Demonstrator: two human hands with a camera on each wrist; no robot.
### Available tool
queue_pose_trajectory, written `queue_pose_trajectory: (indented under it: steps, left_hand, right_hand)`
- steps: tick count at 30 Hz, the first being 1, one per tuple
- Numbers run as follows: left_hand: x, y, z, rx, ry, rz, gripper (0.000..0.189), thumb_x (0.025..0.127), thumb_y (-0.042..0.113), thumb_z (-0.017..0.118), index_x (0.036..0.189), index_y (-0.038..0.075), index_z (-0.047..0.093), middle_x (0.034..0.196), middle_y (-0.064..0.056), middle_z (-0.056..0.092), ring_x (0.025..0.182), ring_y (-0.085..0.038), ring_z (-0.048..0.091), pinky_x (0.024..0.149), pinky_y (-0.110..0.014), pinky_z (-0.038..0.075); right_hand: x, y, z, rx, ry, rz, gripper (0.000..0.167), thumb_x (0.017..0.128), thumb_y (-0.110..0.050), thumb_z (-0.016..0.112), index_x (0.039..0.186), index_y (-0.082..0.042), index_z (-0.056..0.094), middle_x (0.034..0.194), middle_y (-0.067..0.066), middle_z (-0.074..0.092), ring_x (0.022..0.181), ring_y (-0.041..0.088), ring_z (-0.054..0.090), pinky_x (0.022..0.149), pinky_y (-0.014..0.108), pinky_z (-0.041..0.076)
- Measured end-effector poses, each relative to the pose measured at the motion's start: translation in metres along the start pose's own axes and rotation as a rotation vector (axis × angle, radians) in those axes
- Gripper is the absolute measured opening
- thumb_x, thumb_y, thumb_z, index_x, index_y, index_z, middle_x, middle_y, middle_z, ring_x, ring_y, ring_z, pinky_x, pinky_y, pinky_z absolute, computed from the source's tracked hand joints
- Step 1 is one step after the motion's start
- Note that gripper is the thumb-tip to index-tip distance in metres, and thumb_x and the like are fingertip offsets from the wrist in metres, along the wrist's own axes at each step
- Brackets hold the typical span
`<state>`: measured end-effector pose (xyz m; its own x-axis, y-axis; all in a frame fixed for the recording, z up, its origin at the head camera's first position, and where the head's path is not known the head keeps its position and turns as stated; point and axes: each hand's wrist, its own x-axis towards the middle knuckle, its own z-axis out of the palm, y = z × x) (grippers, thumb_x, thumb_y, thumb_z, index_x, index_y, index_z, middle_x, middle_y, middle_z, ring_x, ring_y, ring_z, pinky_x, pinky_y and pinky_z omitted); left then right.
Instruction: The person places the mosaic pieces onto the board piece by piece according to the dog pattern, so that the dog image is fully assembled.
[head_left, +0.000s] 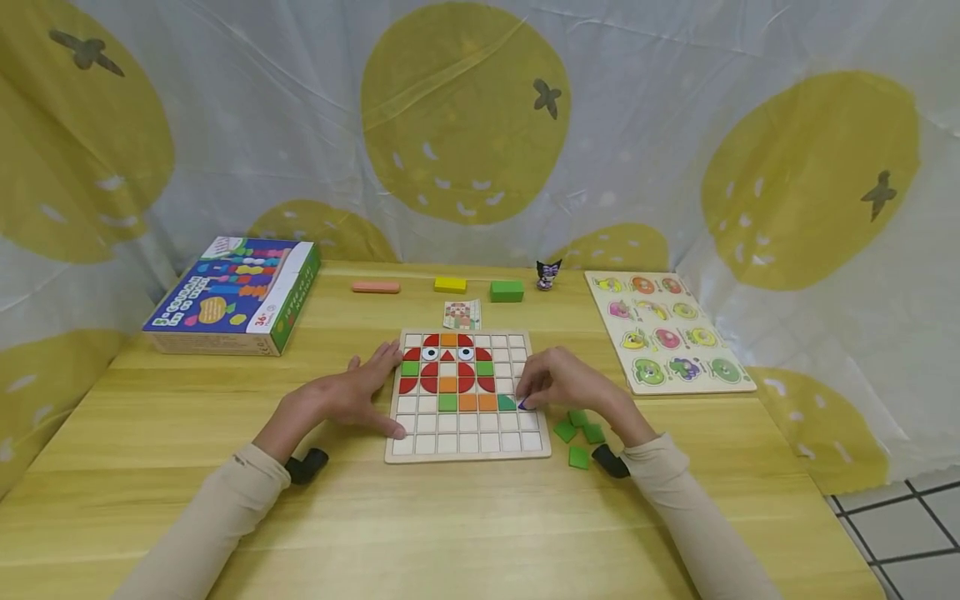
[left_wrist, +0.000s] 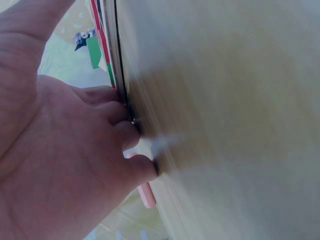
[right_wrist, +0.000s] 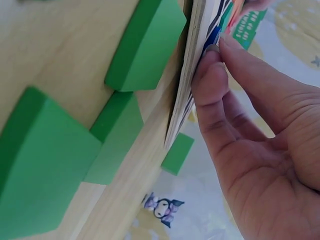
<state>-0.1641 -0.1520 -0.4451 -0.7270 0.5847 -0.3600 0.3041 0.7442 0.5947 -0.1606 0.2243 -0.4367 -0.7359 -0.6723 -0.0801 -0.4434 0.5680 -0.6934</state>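
A wooden grid board [head_left: 467, 447] lies on the table, with red, orange, green and white pieces forming a bird-like face in its upper cells. My left hand [head_left: 348, 392] rests along its left edge, thumb near the lower corner and fingertips near the upper one. In the left wrist view, that hand [left_wrist: 80, 145] has its fingertips at the tabletop beside the board. Over the right column, my right hand [head_left: 564, 385] pinches a small blue piece [head_left: 522, 405], mostly covered by fingers. Just left of it sits a teal quarter-round piece [head_left: 506, 402].
Several green tiles [head_left: 578, 457] lie right of the board. Behind it are a picture card [head_left: 462, 314], a yellow block [head_left: 450, 285], a green block [head_left: 507, 291], a pink stick [head_left: 376, 287] and a figurine [head_left: 547, 275]. A box [head_left: 232, 296] stands left, a fruit puzzle [head_left: 667, 333] lies right.
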Motion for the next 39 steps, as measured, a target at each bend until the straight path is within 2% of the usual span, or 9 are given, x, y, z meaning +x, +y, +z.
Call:
queue_pose_trajectory:
  steps: [5, 10, 15, 20, 24, 28, 32, 39]
  left_hand:
    - [0.0, 0.0, 0.0, -0.004, 0.001, -0.005, 0.134, 0.086, 0.051, 0.09, 0.171, -0.004, 0.001, 0.179, -0.025, -0.011, 0.165, -0.046, -0.01, 0.128, -0.07, -0.005]
    - [0.0, 0.0, 0.0, 0.001, -0.002, -0.006, 0.134, 0.086, 0.052, 0.089, 0.171, -0.004, 0.001, 0.179, -0.025, -0.011, 0.165, -0.046, -0.01, 0.129, -0.07, -0.005]
    - [0.001, 0.0, 0.001, 0.005, 0.005, -0.005, 0.135, 0.086, 0.054, 0.089, 0.171, -0.004, 0.002, 0.179, -0.025, -0.011, 0.165, -0.046, -0.009, 0.129, -0.07, -0.004]
    - [0.0, 0.001, 0.0, -0.001, 0.005, -0.008, 0.135, 0.085, 0.054, 0.09, 0.171, -0.004, 0.002, 0.179, -0.025, -0.01, 0.165, -0.047, -0.008, 0.129, -0.07, -0.003]
    - [0.0, 0.001, 0.0, -0.006, 0.0, -0.001, 0.136, 0.085, 0.054, 0.09, 0.171, -0.004, 0.002, 0.179, -0.025, -0.011, 0.165, -0.047, -0.009, 0.128, -0.071, -0.004]
    - [-0.001, 0.0, -0.001, -0.003, 0.003, -0.004, 0.135, 0.085, 0.054, 0.09, 0.171, -0.003, 0.002, 0.179, -0.024, -0.011, 0.165, -0.046, -0.009, 0.128, -0.071, -0.004]
    - [-0.001, 0.0, 0.0, 0.0, 0.006, -0.012, 0.135, 0.085, 0.055, 0.089, 0.171, -0.002, 0.003, 0.179, -0.024, -0.01, 0.165, -0.047, -0.008, 0.128, -0.071, -0.003]
    - [-0.001, 0.001, 0.001, 0.0, 0.012, -0.018, 0.135, 0.084, 0.054, 0.09, 0.172, -0.001, 0.003, 0.179, -0.025, -0.008, 0.164, -0.049, -0.007, 0.128, -0.072, -0.002]
  right_hand:
    - [-0.001, 0.001, 0.001, 0.001, -0.002, -0.005, 0.012, 0.092, 0.004, 0.082, 0.1, -0.005, 0.083, 0.097, 0.003, 0.079, 0.083, 0.009, 0.069, 0.079, 0.027, 0.062]
    - [-0.007, 0.004, -0.004, -0.005, 0.032, 0.001, 0.009, 0.096, -0.003, 0.081, 0.104, -0.006, 0.082, 0.099, 0.0, 0.078, 0.086, 0.011, 0.07, 0.081, 0.028, 0.062]
    - [-0.028, 0.017, -0.019, 0.027, 0.072, 0.008, 0.013, 0.096, -0.009, 0.083, 0.108, -0.005, 0.082, 0.098, 0.0, 0.078, 0.087, 0.017, 0.07, 0.078, 0.032, 0.062]
    - [-0.054, 0.04, -0.025, 0.069, 0.042, 0.055, 0.02, 0.091, -0.009, 0.088, 0.109, -0.005, 0.082, 0.097, 0.004, 0.078, 0.082, 0.017, 0.066, 0.072, 0.029, 0.058]
    - [-0.065, 0.053, -0.022, 0.091, 0.024, 0.065, 0.024, 0.088, -0.005, 0.09, 0.111, -0.004, 0.081, 0.097, 0.007, 0.077, 0.079, 0.017, 0.061, 0.07, 0.025, 0.053]
    - [-0.066, 0.055, -0.021, 0.113, 0.021, 0.071, 0.026, 0.083, -0.003, 0.092, 0.106, -0.002, 0.08, 0.094, 0.012, 0.073, 0.078, 0.017, 0.058, 0.069, 0.024, 0.05]
    - [-0.067, 0.052, -0.02, 0.138, 0.015, 0.116, 0.021, 0.081, -0.002, 0.093, 0.098, -0.003, 0.08, 0.091, 0.011, 0.07, 0.075, 0.017, 0.056, 0.066, 0.023, 0.049]
    - [-0.067, 0.048, -0.019, 0.085, 0.008, 0.157, 0.02, 0.082, -0.003, 0.094, 0.095, -0.007, 0.079, 0.086, 0.006, 0.067, 0.073, 0.017, 0.056, 0.064, 0.023, 0.048]
